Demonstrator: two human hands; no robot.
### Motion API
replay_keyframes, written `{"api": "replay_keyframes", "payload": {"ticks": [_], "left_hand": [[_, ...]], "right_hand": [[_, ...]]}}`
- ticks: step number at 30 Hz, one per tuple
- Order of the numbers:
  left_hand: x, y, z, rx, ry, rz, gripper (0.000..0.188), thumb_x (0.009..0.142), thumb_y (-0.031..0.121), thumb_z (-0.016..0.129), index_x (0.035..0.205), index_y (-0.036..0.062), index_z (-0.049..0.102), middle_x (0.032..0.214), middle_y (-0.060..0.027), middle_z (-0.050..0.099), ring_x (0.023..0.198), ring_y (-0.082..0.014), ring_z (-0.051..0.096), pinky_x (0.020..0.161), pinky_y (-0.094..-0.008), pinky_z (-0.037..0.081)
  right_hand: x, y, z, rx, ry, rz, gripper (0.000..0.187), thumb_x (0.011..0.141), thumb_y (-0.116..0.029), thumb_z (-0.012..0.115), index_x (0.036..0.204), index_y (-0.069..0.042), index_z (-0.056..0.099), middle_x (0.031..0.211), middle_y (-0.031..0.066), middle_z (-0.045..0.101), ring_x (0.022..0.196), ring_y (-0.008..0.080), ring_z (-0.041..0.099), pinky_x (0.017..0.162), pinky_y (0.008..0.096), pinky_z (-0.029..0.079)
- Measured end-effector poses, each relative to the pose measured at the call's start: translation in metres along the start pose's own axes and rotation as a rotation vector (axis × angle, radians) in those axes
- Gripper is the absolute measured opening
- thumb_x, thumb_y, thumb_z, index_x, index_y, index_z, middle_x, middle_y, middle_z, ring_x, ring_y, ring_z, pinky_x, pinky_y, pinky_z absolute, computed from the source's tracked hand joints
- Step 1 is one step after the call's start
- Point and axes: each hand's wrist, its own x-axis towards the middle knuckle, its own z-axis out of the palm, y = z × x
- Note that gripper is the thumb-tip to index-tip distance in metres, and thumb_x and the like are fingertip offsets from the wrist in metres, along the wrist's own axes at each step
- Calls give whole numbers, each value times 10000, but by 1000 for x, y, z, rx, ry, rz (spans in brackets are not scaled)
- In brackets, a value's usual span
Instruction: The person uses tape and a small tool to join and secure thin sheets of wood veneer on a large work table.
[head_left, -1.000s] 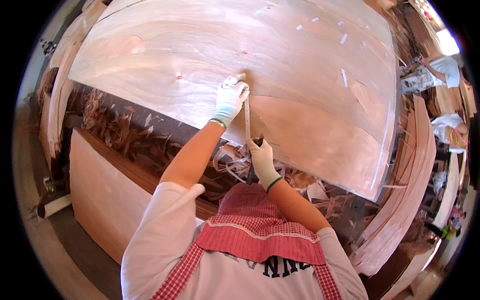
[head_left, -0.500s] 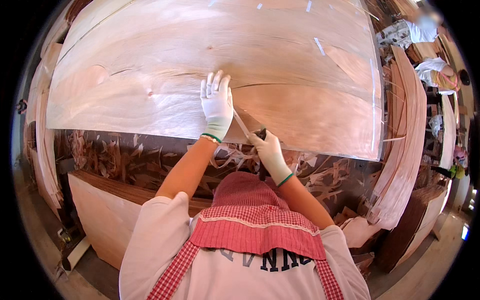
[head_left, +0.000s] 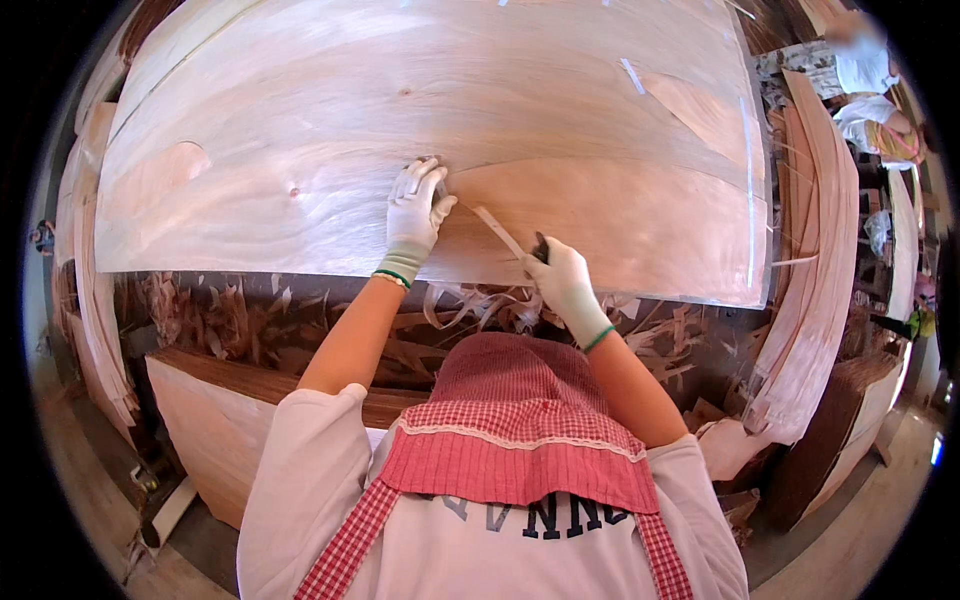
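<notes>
A broad sheet of pale wood veneer (head_left: 300, 120) lies in front of me, with a curved seam around a pinker area at the right. My left hand (head_left: 412, 212), in a white glove, rests on the sheet beside the seam. Its fingers are bent and its thumb stands apart; what lies under the fingertips is hidden. Near the sheet's front edge, my gloved right hand (head_left: 566, 285) is closed around a dark-handled tool (head_left: 541, 248), whose working end I cannot make out. From its fingers a narrow pale strip (head_left: 497, 230) slants up and left over the veneer.
Torn veneer scraps (head_left: 230, 320) fill the space below the sheet's near edge. A veneer stack (head_left: 210, 430) stands at the left front, and long veneer sheets (head_left: 815, 260) hang at the right. Several short tape pieces (head_left: 633, 77) mark the sheet. Other people (head_left: 880, 120) are at far right.
My left hand has shifted slightly left and nearer, and its outstretched fingers have bent. My right hand has moved right with the tool and strip, away from my left hand.
</notes>
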Motion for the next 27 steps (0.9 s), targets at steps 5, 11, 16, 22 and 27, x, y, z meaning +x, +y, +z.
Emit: {"api": "replay_keyframes", "payload": {"ticks": [5,11,16,22,27], "left_hand": [[28,91,17,120,-70,-4,448,845,211,656,1252,63,545,1315,-122,528,1277,-311,441,1121,-488,284],[17,114,59,262,-316,109,688,939,449,460,1480,59,291,1547,-135,270,1423,-283,259,1181,-434,157],[65,145,74,265,-273,278,658,939,367,502,1459,17,301,1538,-131,288,1424,-259,257,1181,-411,166],[99,157,110,132,-379,496,540,917,323,550,1372,46,463,1451,-131,441,1352,-252,400,1158,-390,234],[126,191,125,254,-510,271,378,885,239,576,1220,64,558,1414,-104,489,1351,-237,405,1150,-419,248]], "right_hand": [[-45,17,6,496,60,254,248,897,-253,679,850,-19,610,710,-16,588,559,54,495,499,217,421],[12,26,-73,-542,54,-221,211,846,-204,645,945,-20,616,802,198,652,723,367,639,667,395,509],[71,6,-141,317,236,67,199,852,-153,651,801,38,623,642,46,593,545,117,554,499,278,449],[120,36,-168,-326,256,-78,287,791,-258,690,889,11,666,827,203,677,816,383,644,739,412,508],[127,34,-256,-89,144,88,223,779,-212,679,755,9,657,678,103,640,568,209,569,543,327,448]]}}
